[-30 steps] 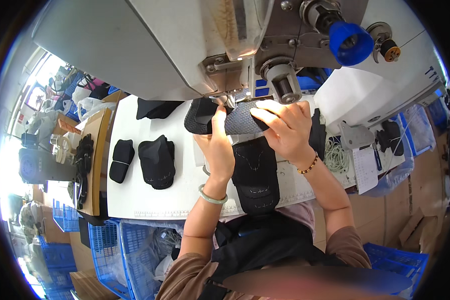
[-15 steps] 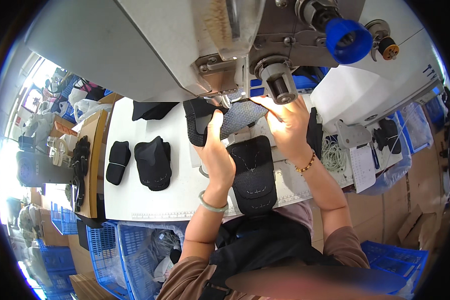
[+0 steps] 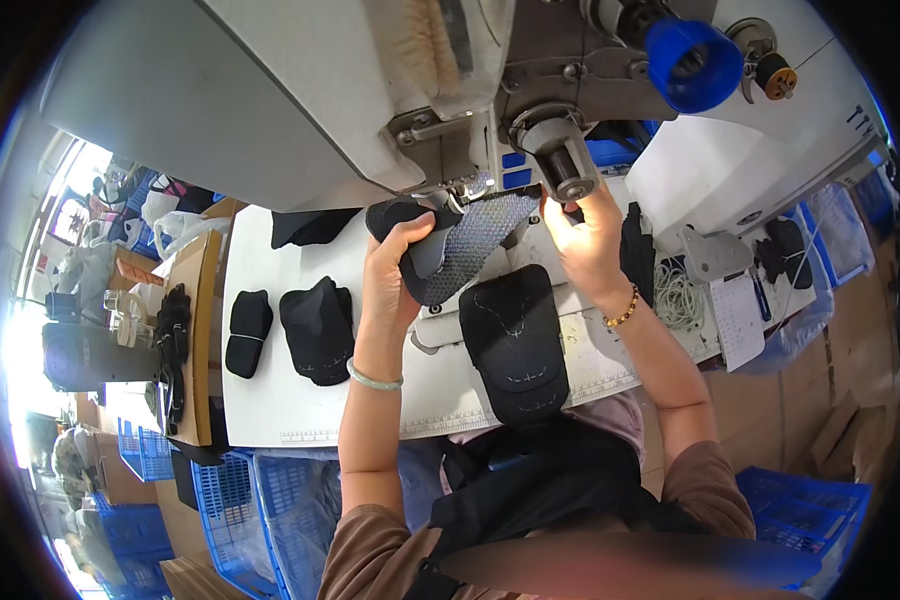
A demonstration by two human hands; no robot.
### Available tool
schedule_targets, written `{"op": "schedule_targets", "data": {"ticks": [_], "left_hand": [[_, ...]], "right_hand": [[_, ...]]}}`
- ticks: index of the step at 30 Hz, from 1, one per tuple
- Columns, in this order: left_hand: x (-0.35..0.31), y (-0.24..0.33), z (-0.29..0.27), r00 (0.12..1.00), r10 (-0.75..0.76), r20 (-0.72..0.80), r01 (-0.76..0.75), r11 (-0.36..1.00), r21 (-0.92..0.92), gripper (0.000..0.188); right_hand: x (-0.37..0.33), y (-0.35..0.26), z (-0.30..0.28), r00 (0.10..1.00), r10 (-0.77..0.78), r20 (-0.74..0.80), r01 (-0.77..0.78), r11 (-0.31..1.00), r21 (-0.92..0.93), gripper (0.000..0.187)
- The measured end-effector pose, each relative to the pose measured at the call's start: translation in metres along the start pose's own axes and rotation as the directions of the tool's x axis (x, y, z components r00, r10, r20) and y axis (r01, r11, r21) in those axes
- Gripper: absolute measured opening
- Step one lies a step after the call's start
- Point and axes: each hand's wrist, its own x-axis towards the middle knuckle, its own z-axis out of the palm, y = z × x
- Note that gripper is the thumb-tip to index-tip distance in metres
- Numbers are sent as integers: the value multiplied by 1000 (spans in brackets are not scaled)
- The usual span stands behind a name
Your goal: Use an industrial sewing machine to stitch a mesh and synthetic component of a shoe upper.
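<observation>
Under the head of a sewing machine (image 3: 455, 190) I hold a padded black and grey fabric piece (image 3: 485, 240). My left hand (image 3: 394, 270) pinches its left end, thumb on top and fingers beneath. At the other end my right hand (image 3: 585, 240) is closed on the edge, its fingertips partly hidden behind the machine's round metal part. Nearest to me lies a stack of rounded black pieces (image 3: 515, 340) with white stitch marks. Further left on the white table are another black stack (image 3: 318, 330) and a bundle (image 3: 248, 333) tied with a thin band.
A ruler strip (image 3: 370, 430) runs along the table's front edge. To the right are a coil of pale cord (image 3: 678, 298), a paper sheet (image 3: 737, 320) and a pen (image 3: 761, 298). Blue crates (image 3: 225, 520) stand below on the left, with another blue crate (image 3: 805, 510) on the right.
My left hand has shifted left, and the fabric piece has turned so that more of its grey mesh side shows. My right hand stays at the piece's right end. The whole view has shifted slightly.
</observation>
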Motion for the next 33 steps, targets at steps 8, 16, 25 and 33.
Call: {"op": "schedule_targets", "data": {"ticks": [8,16,25,33], "left_hand": [[-2,-10,0,999,28,33,-26,997,-76,19],[-20,-26,20,899,437,-1,-436,898,52,6],[-37,-42,47,826,555,-96,-543,830,124,5],[-45,-32,13,719,693,-52,-520,587,621,18]], "right_hand": [[-5,14,-7,996,-90,-28,88,994,-62,37],[-9,16,-5,994,-107,-17,106,993,-46,35],[-14,7,-7,999,-36,32,34,997,65,11],[-13,-27,-15,786,407,466,-573,763,300,41]]}}
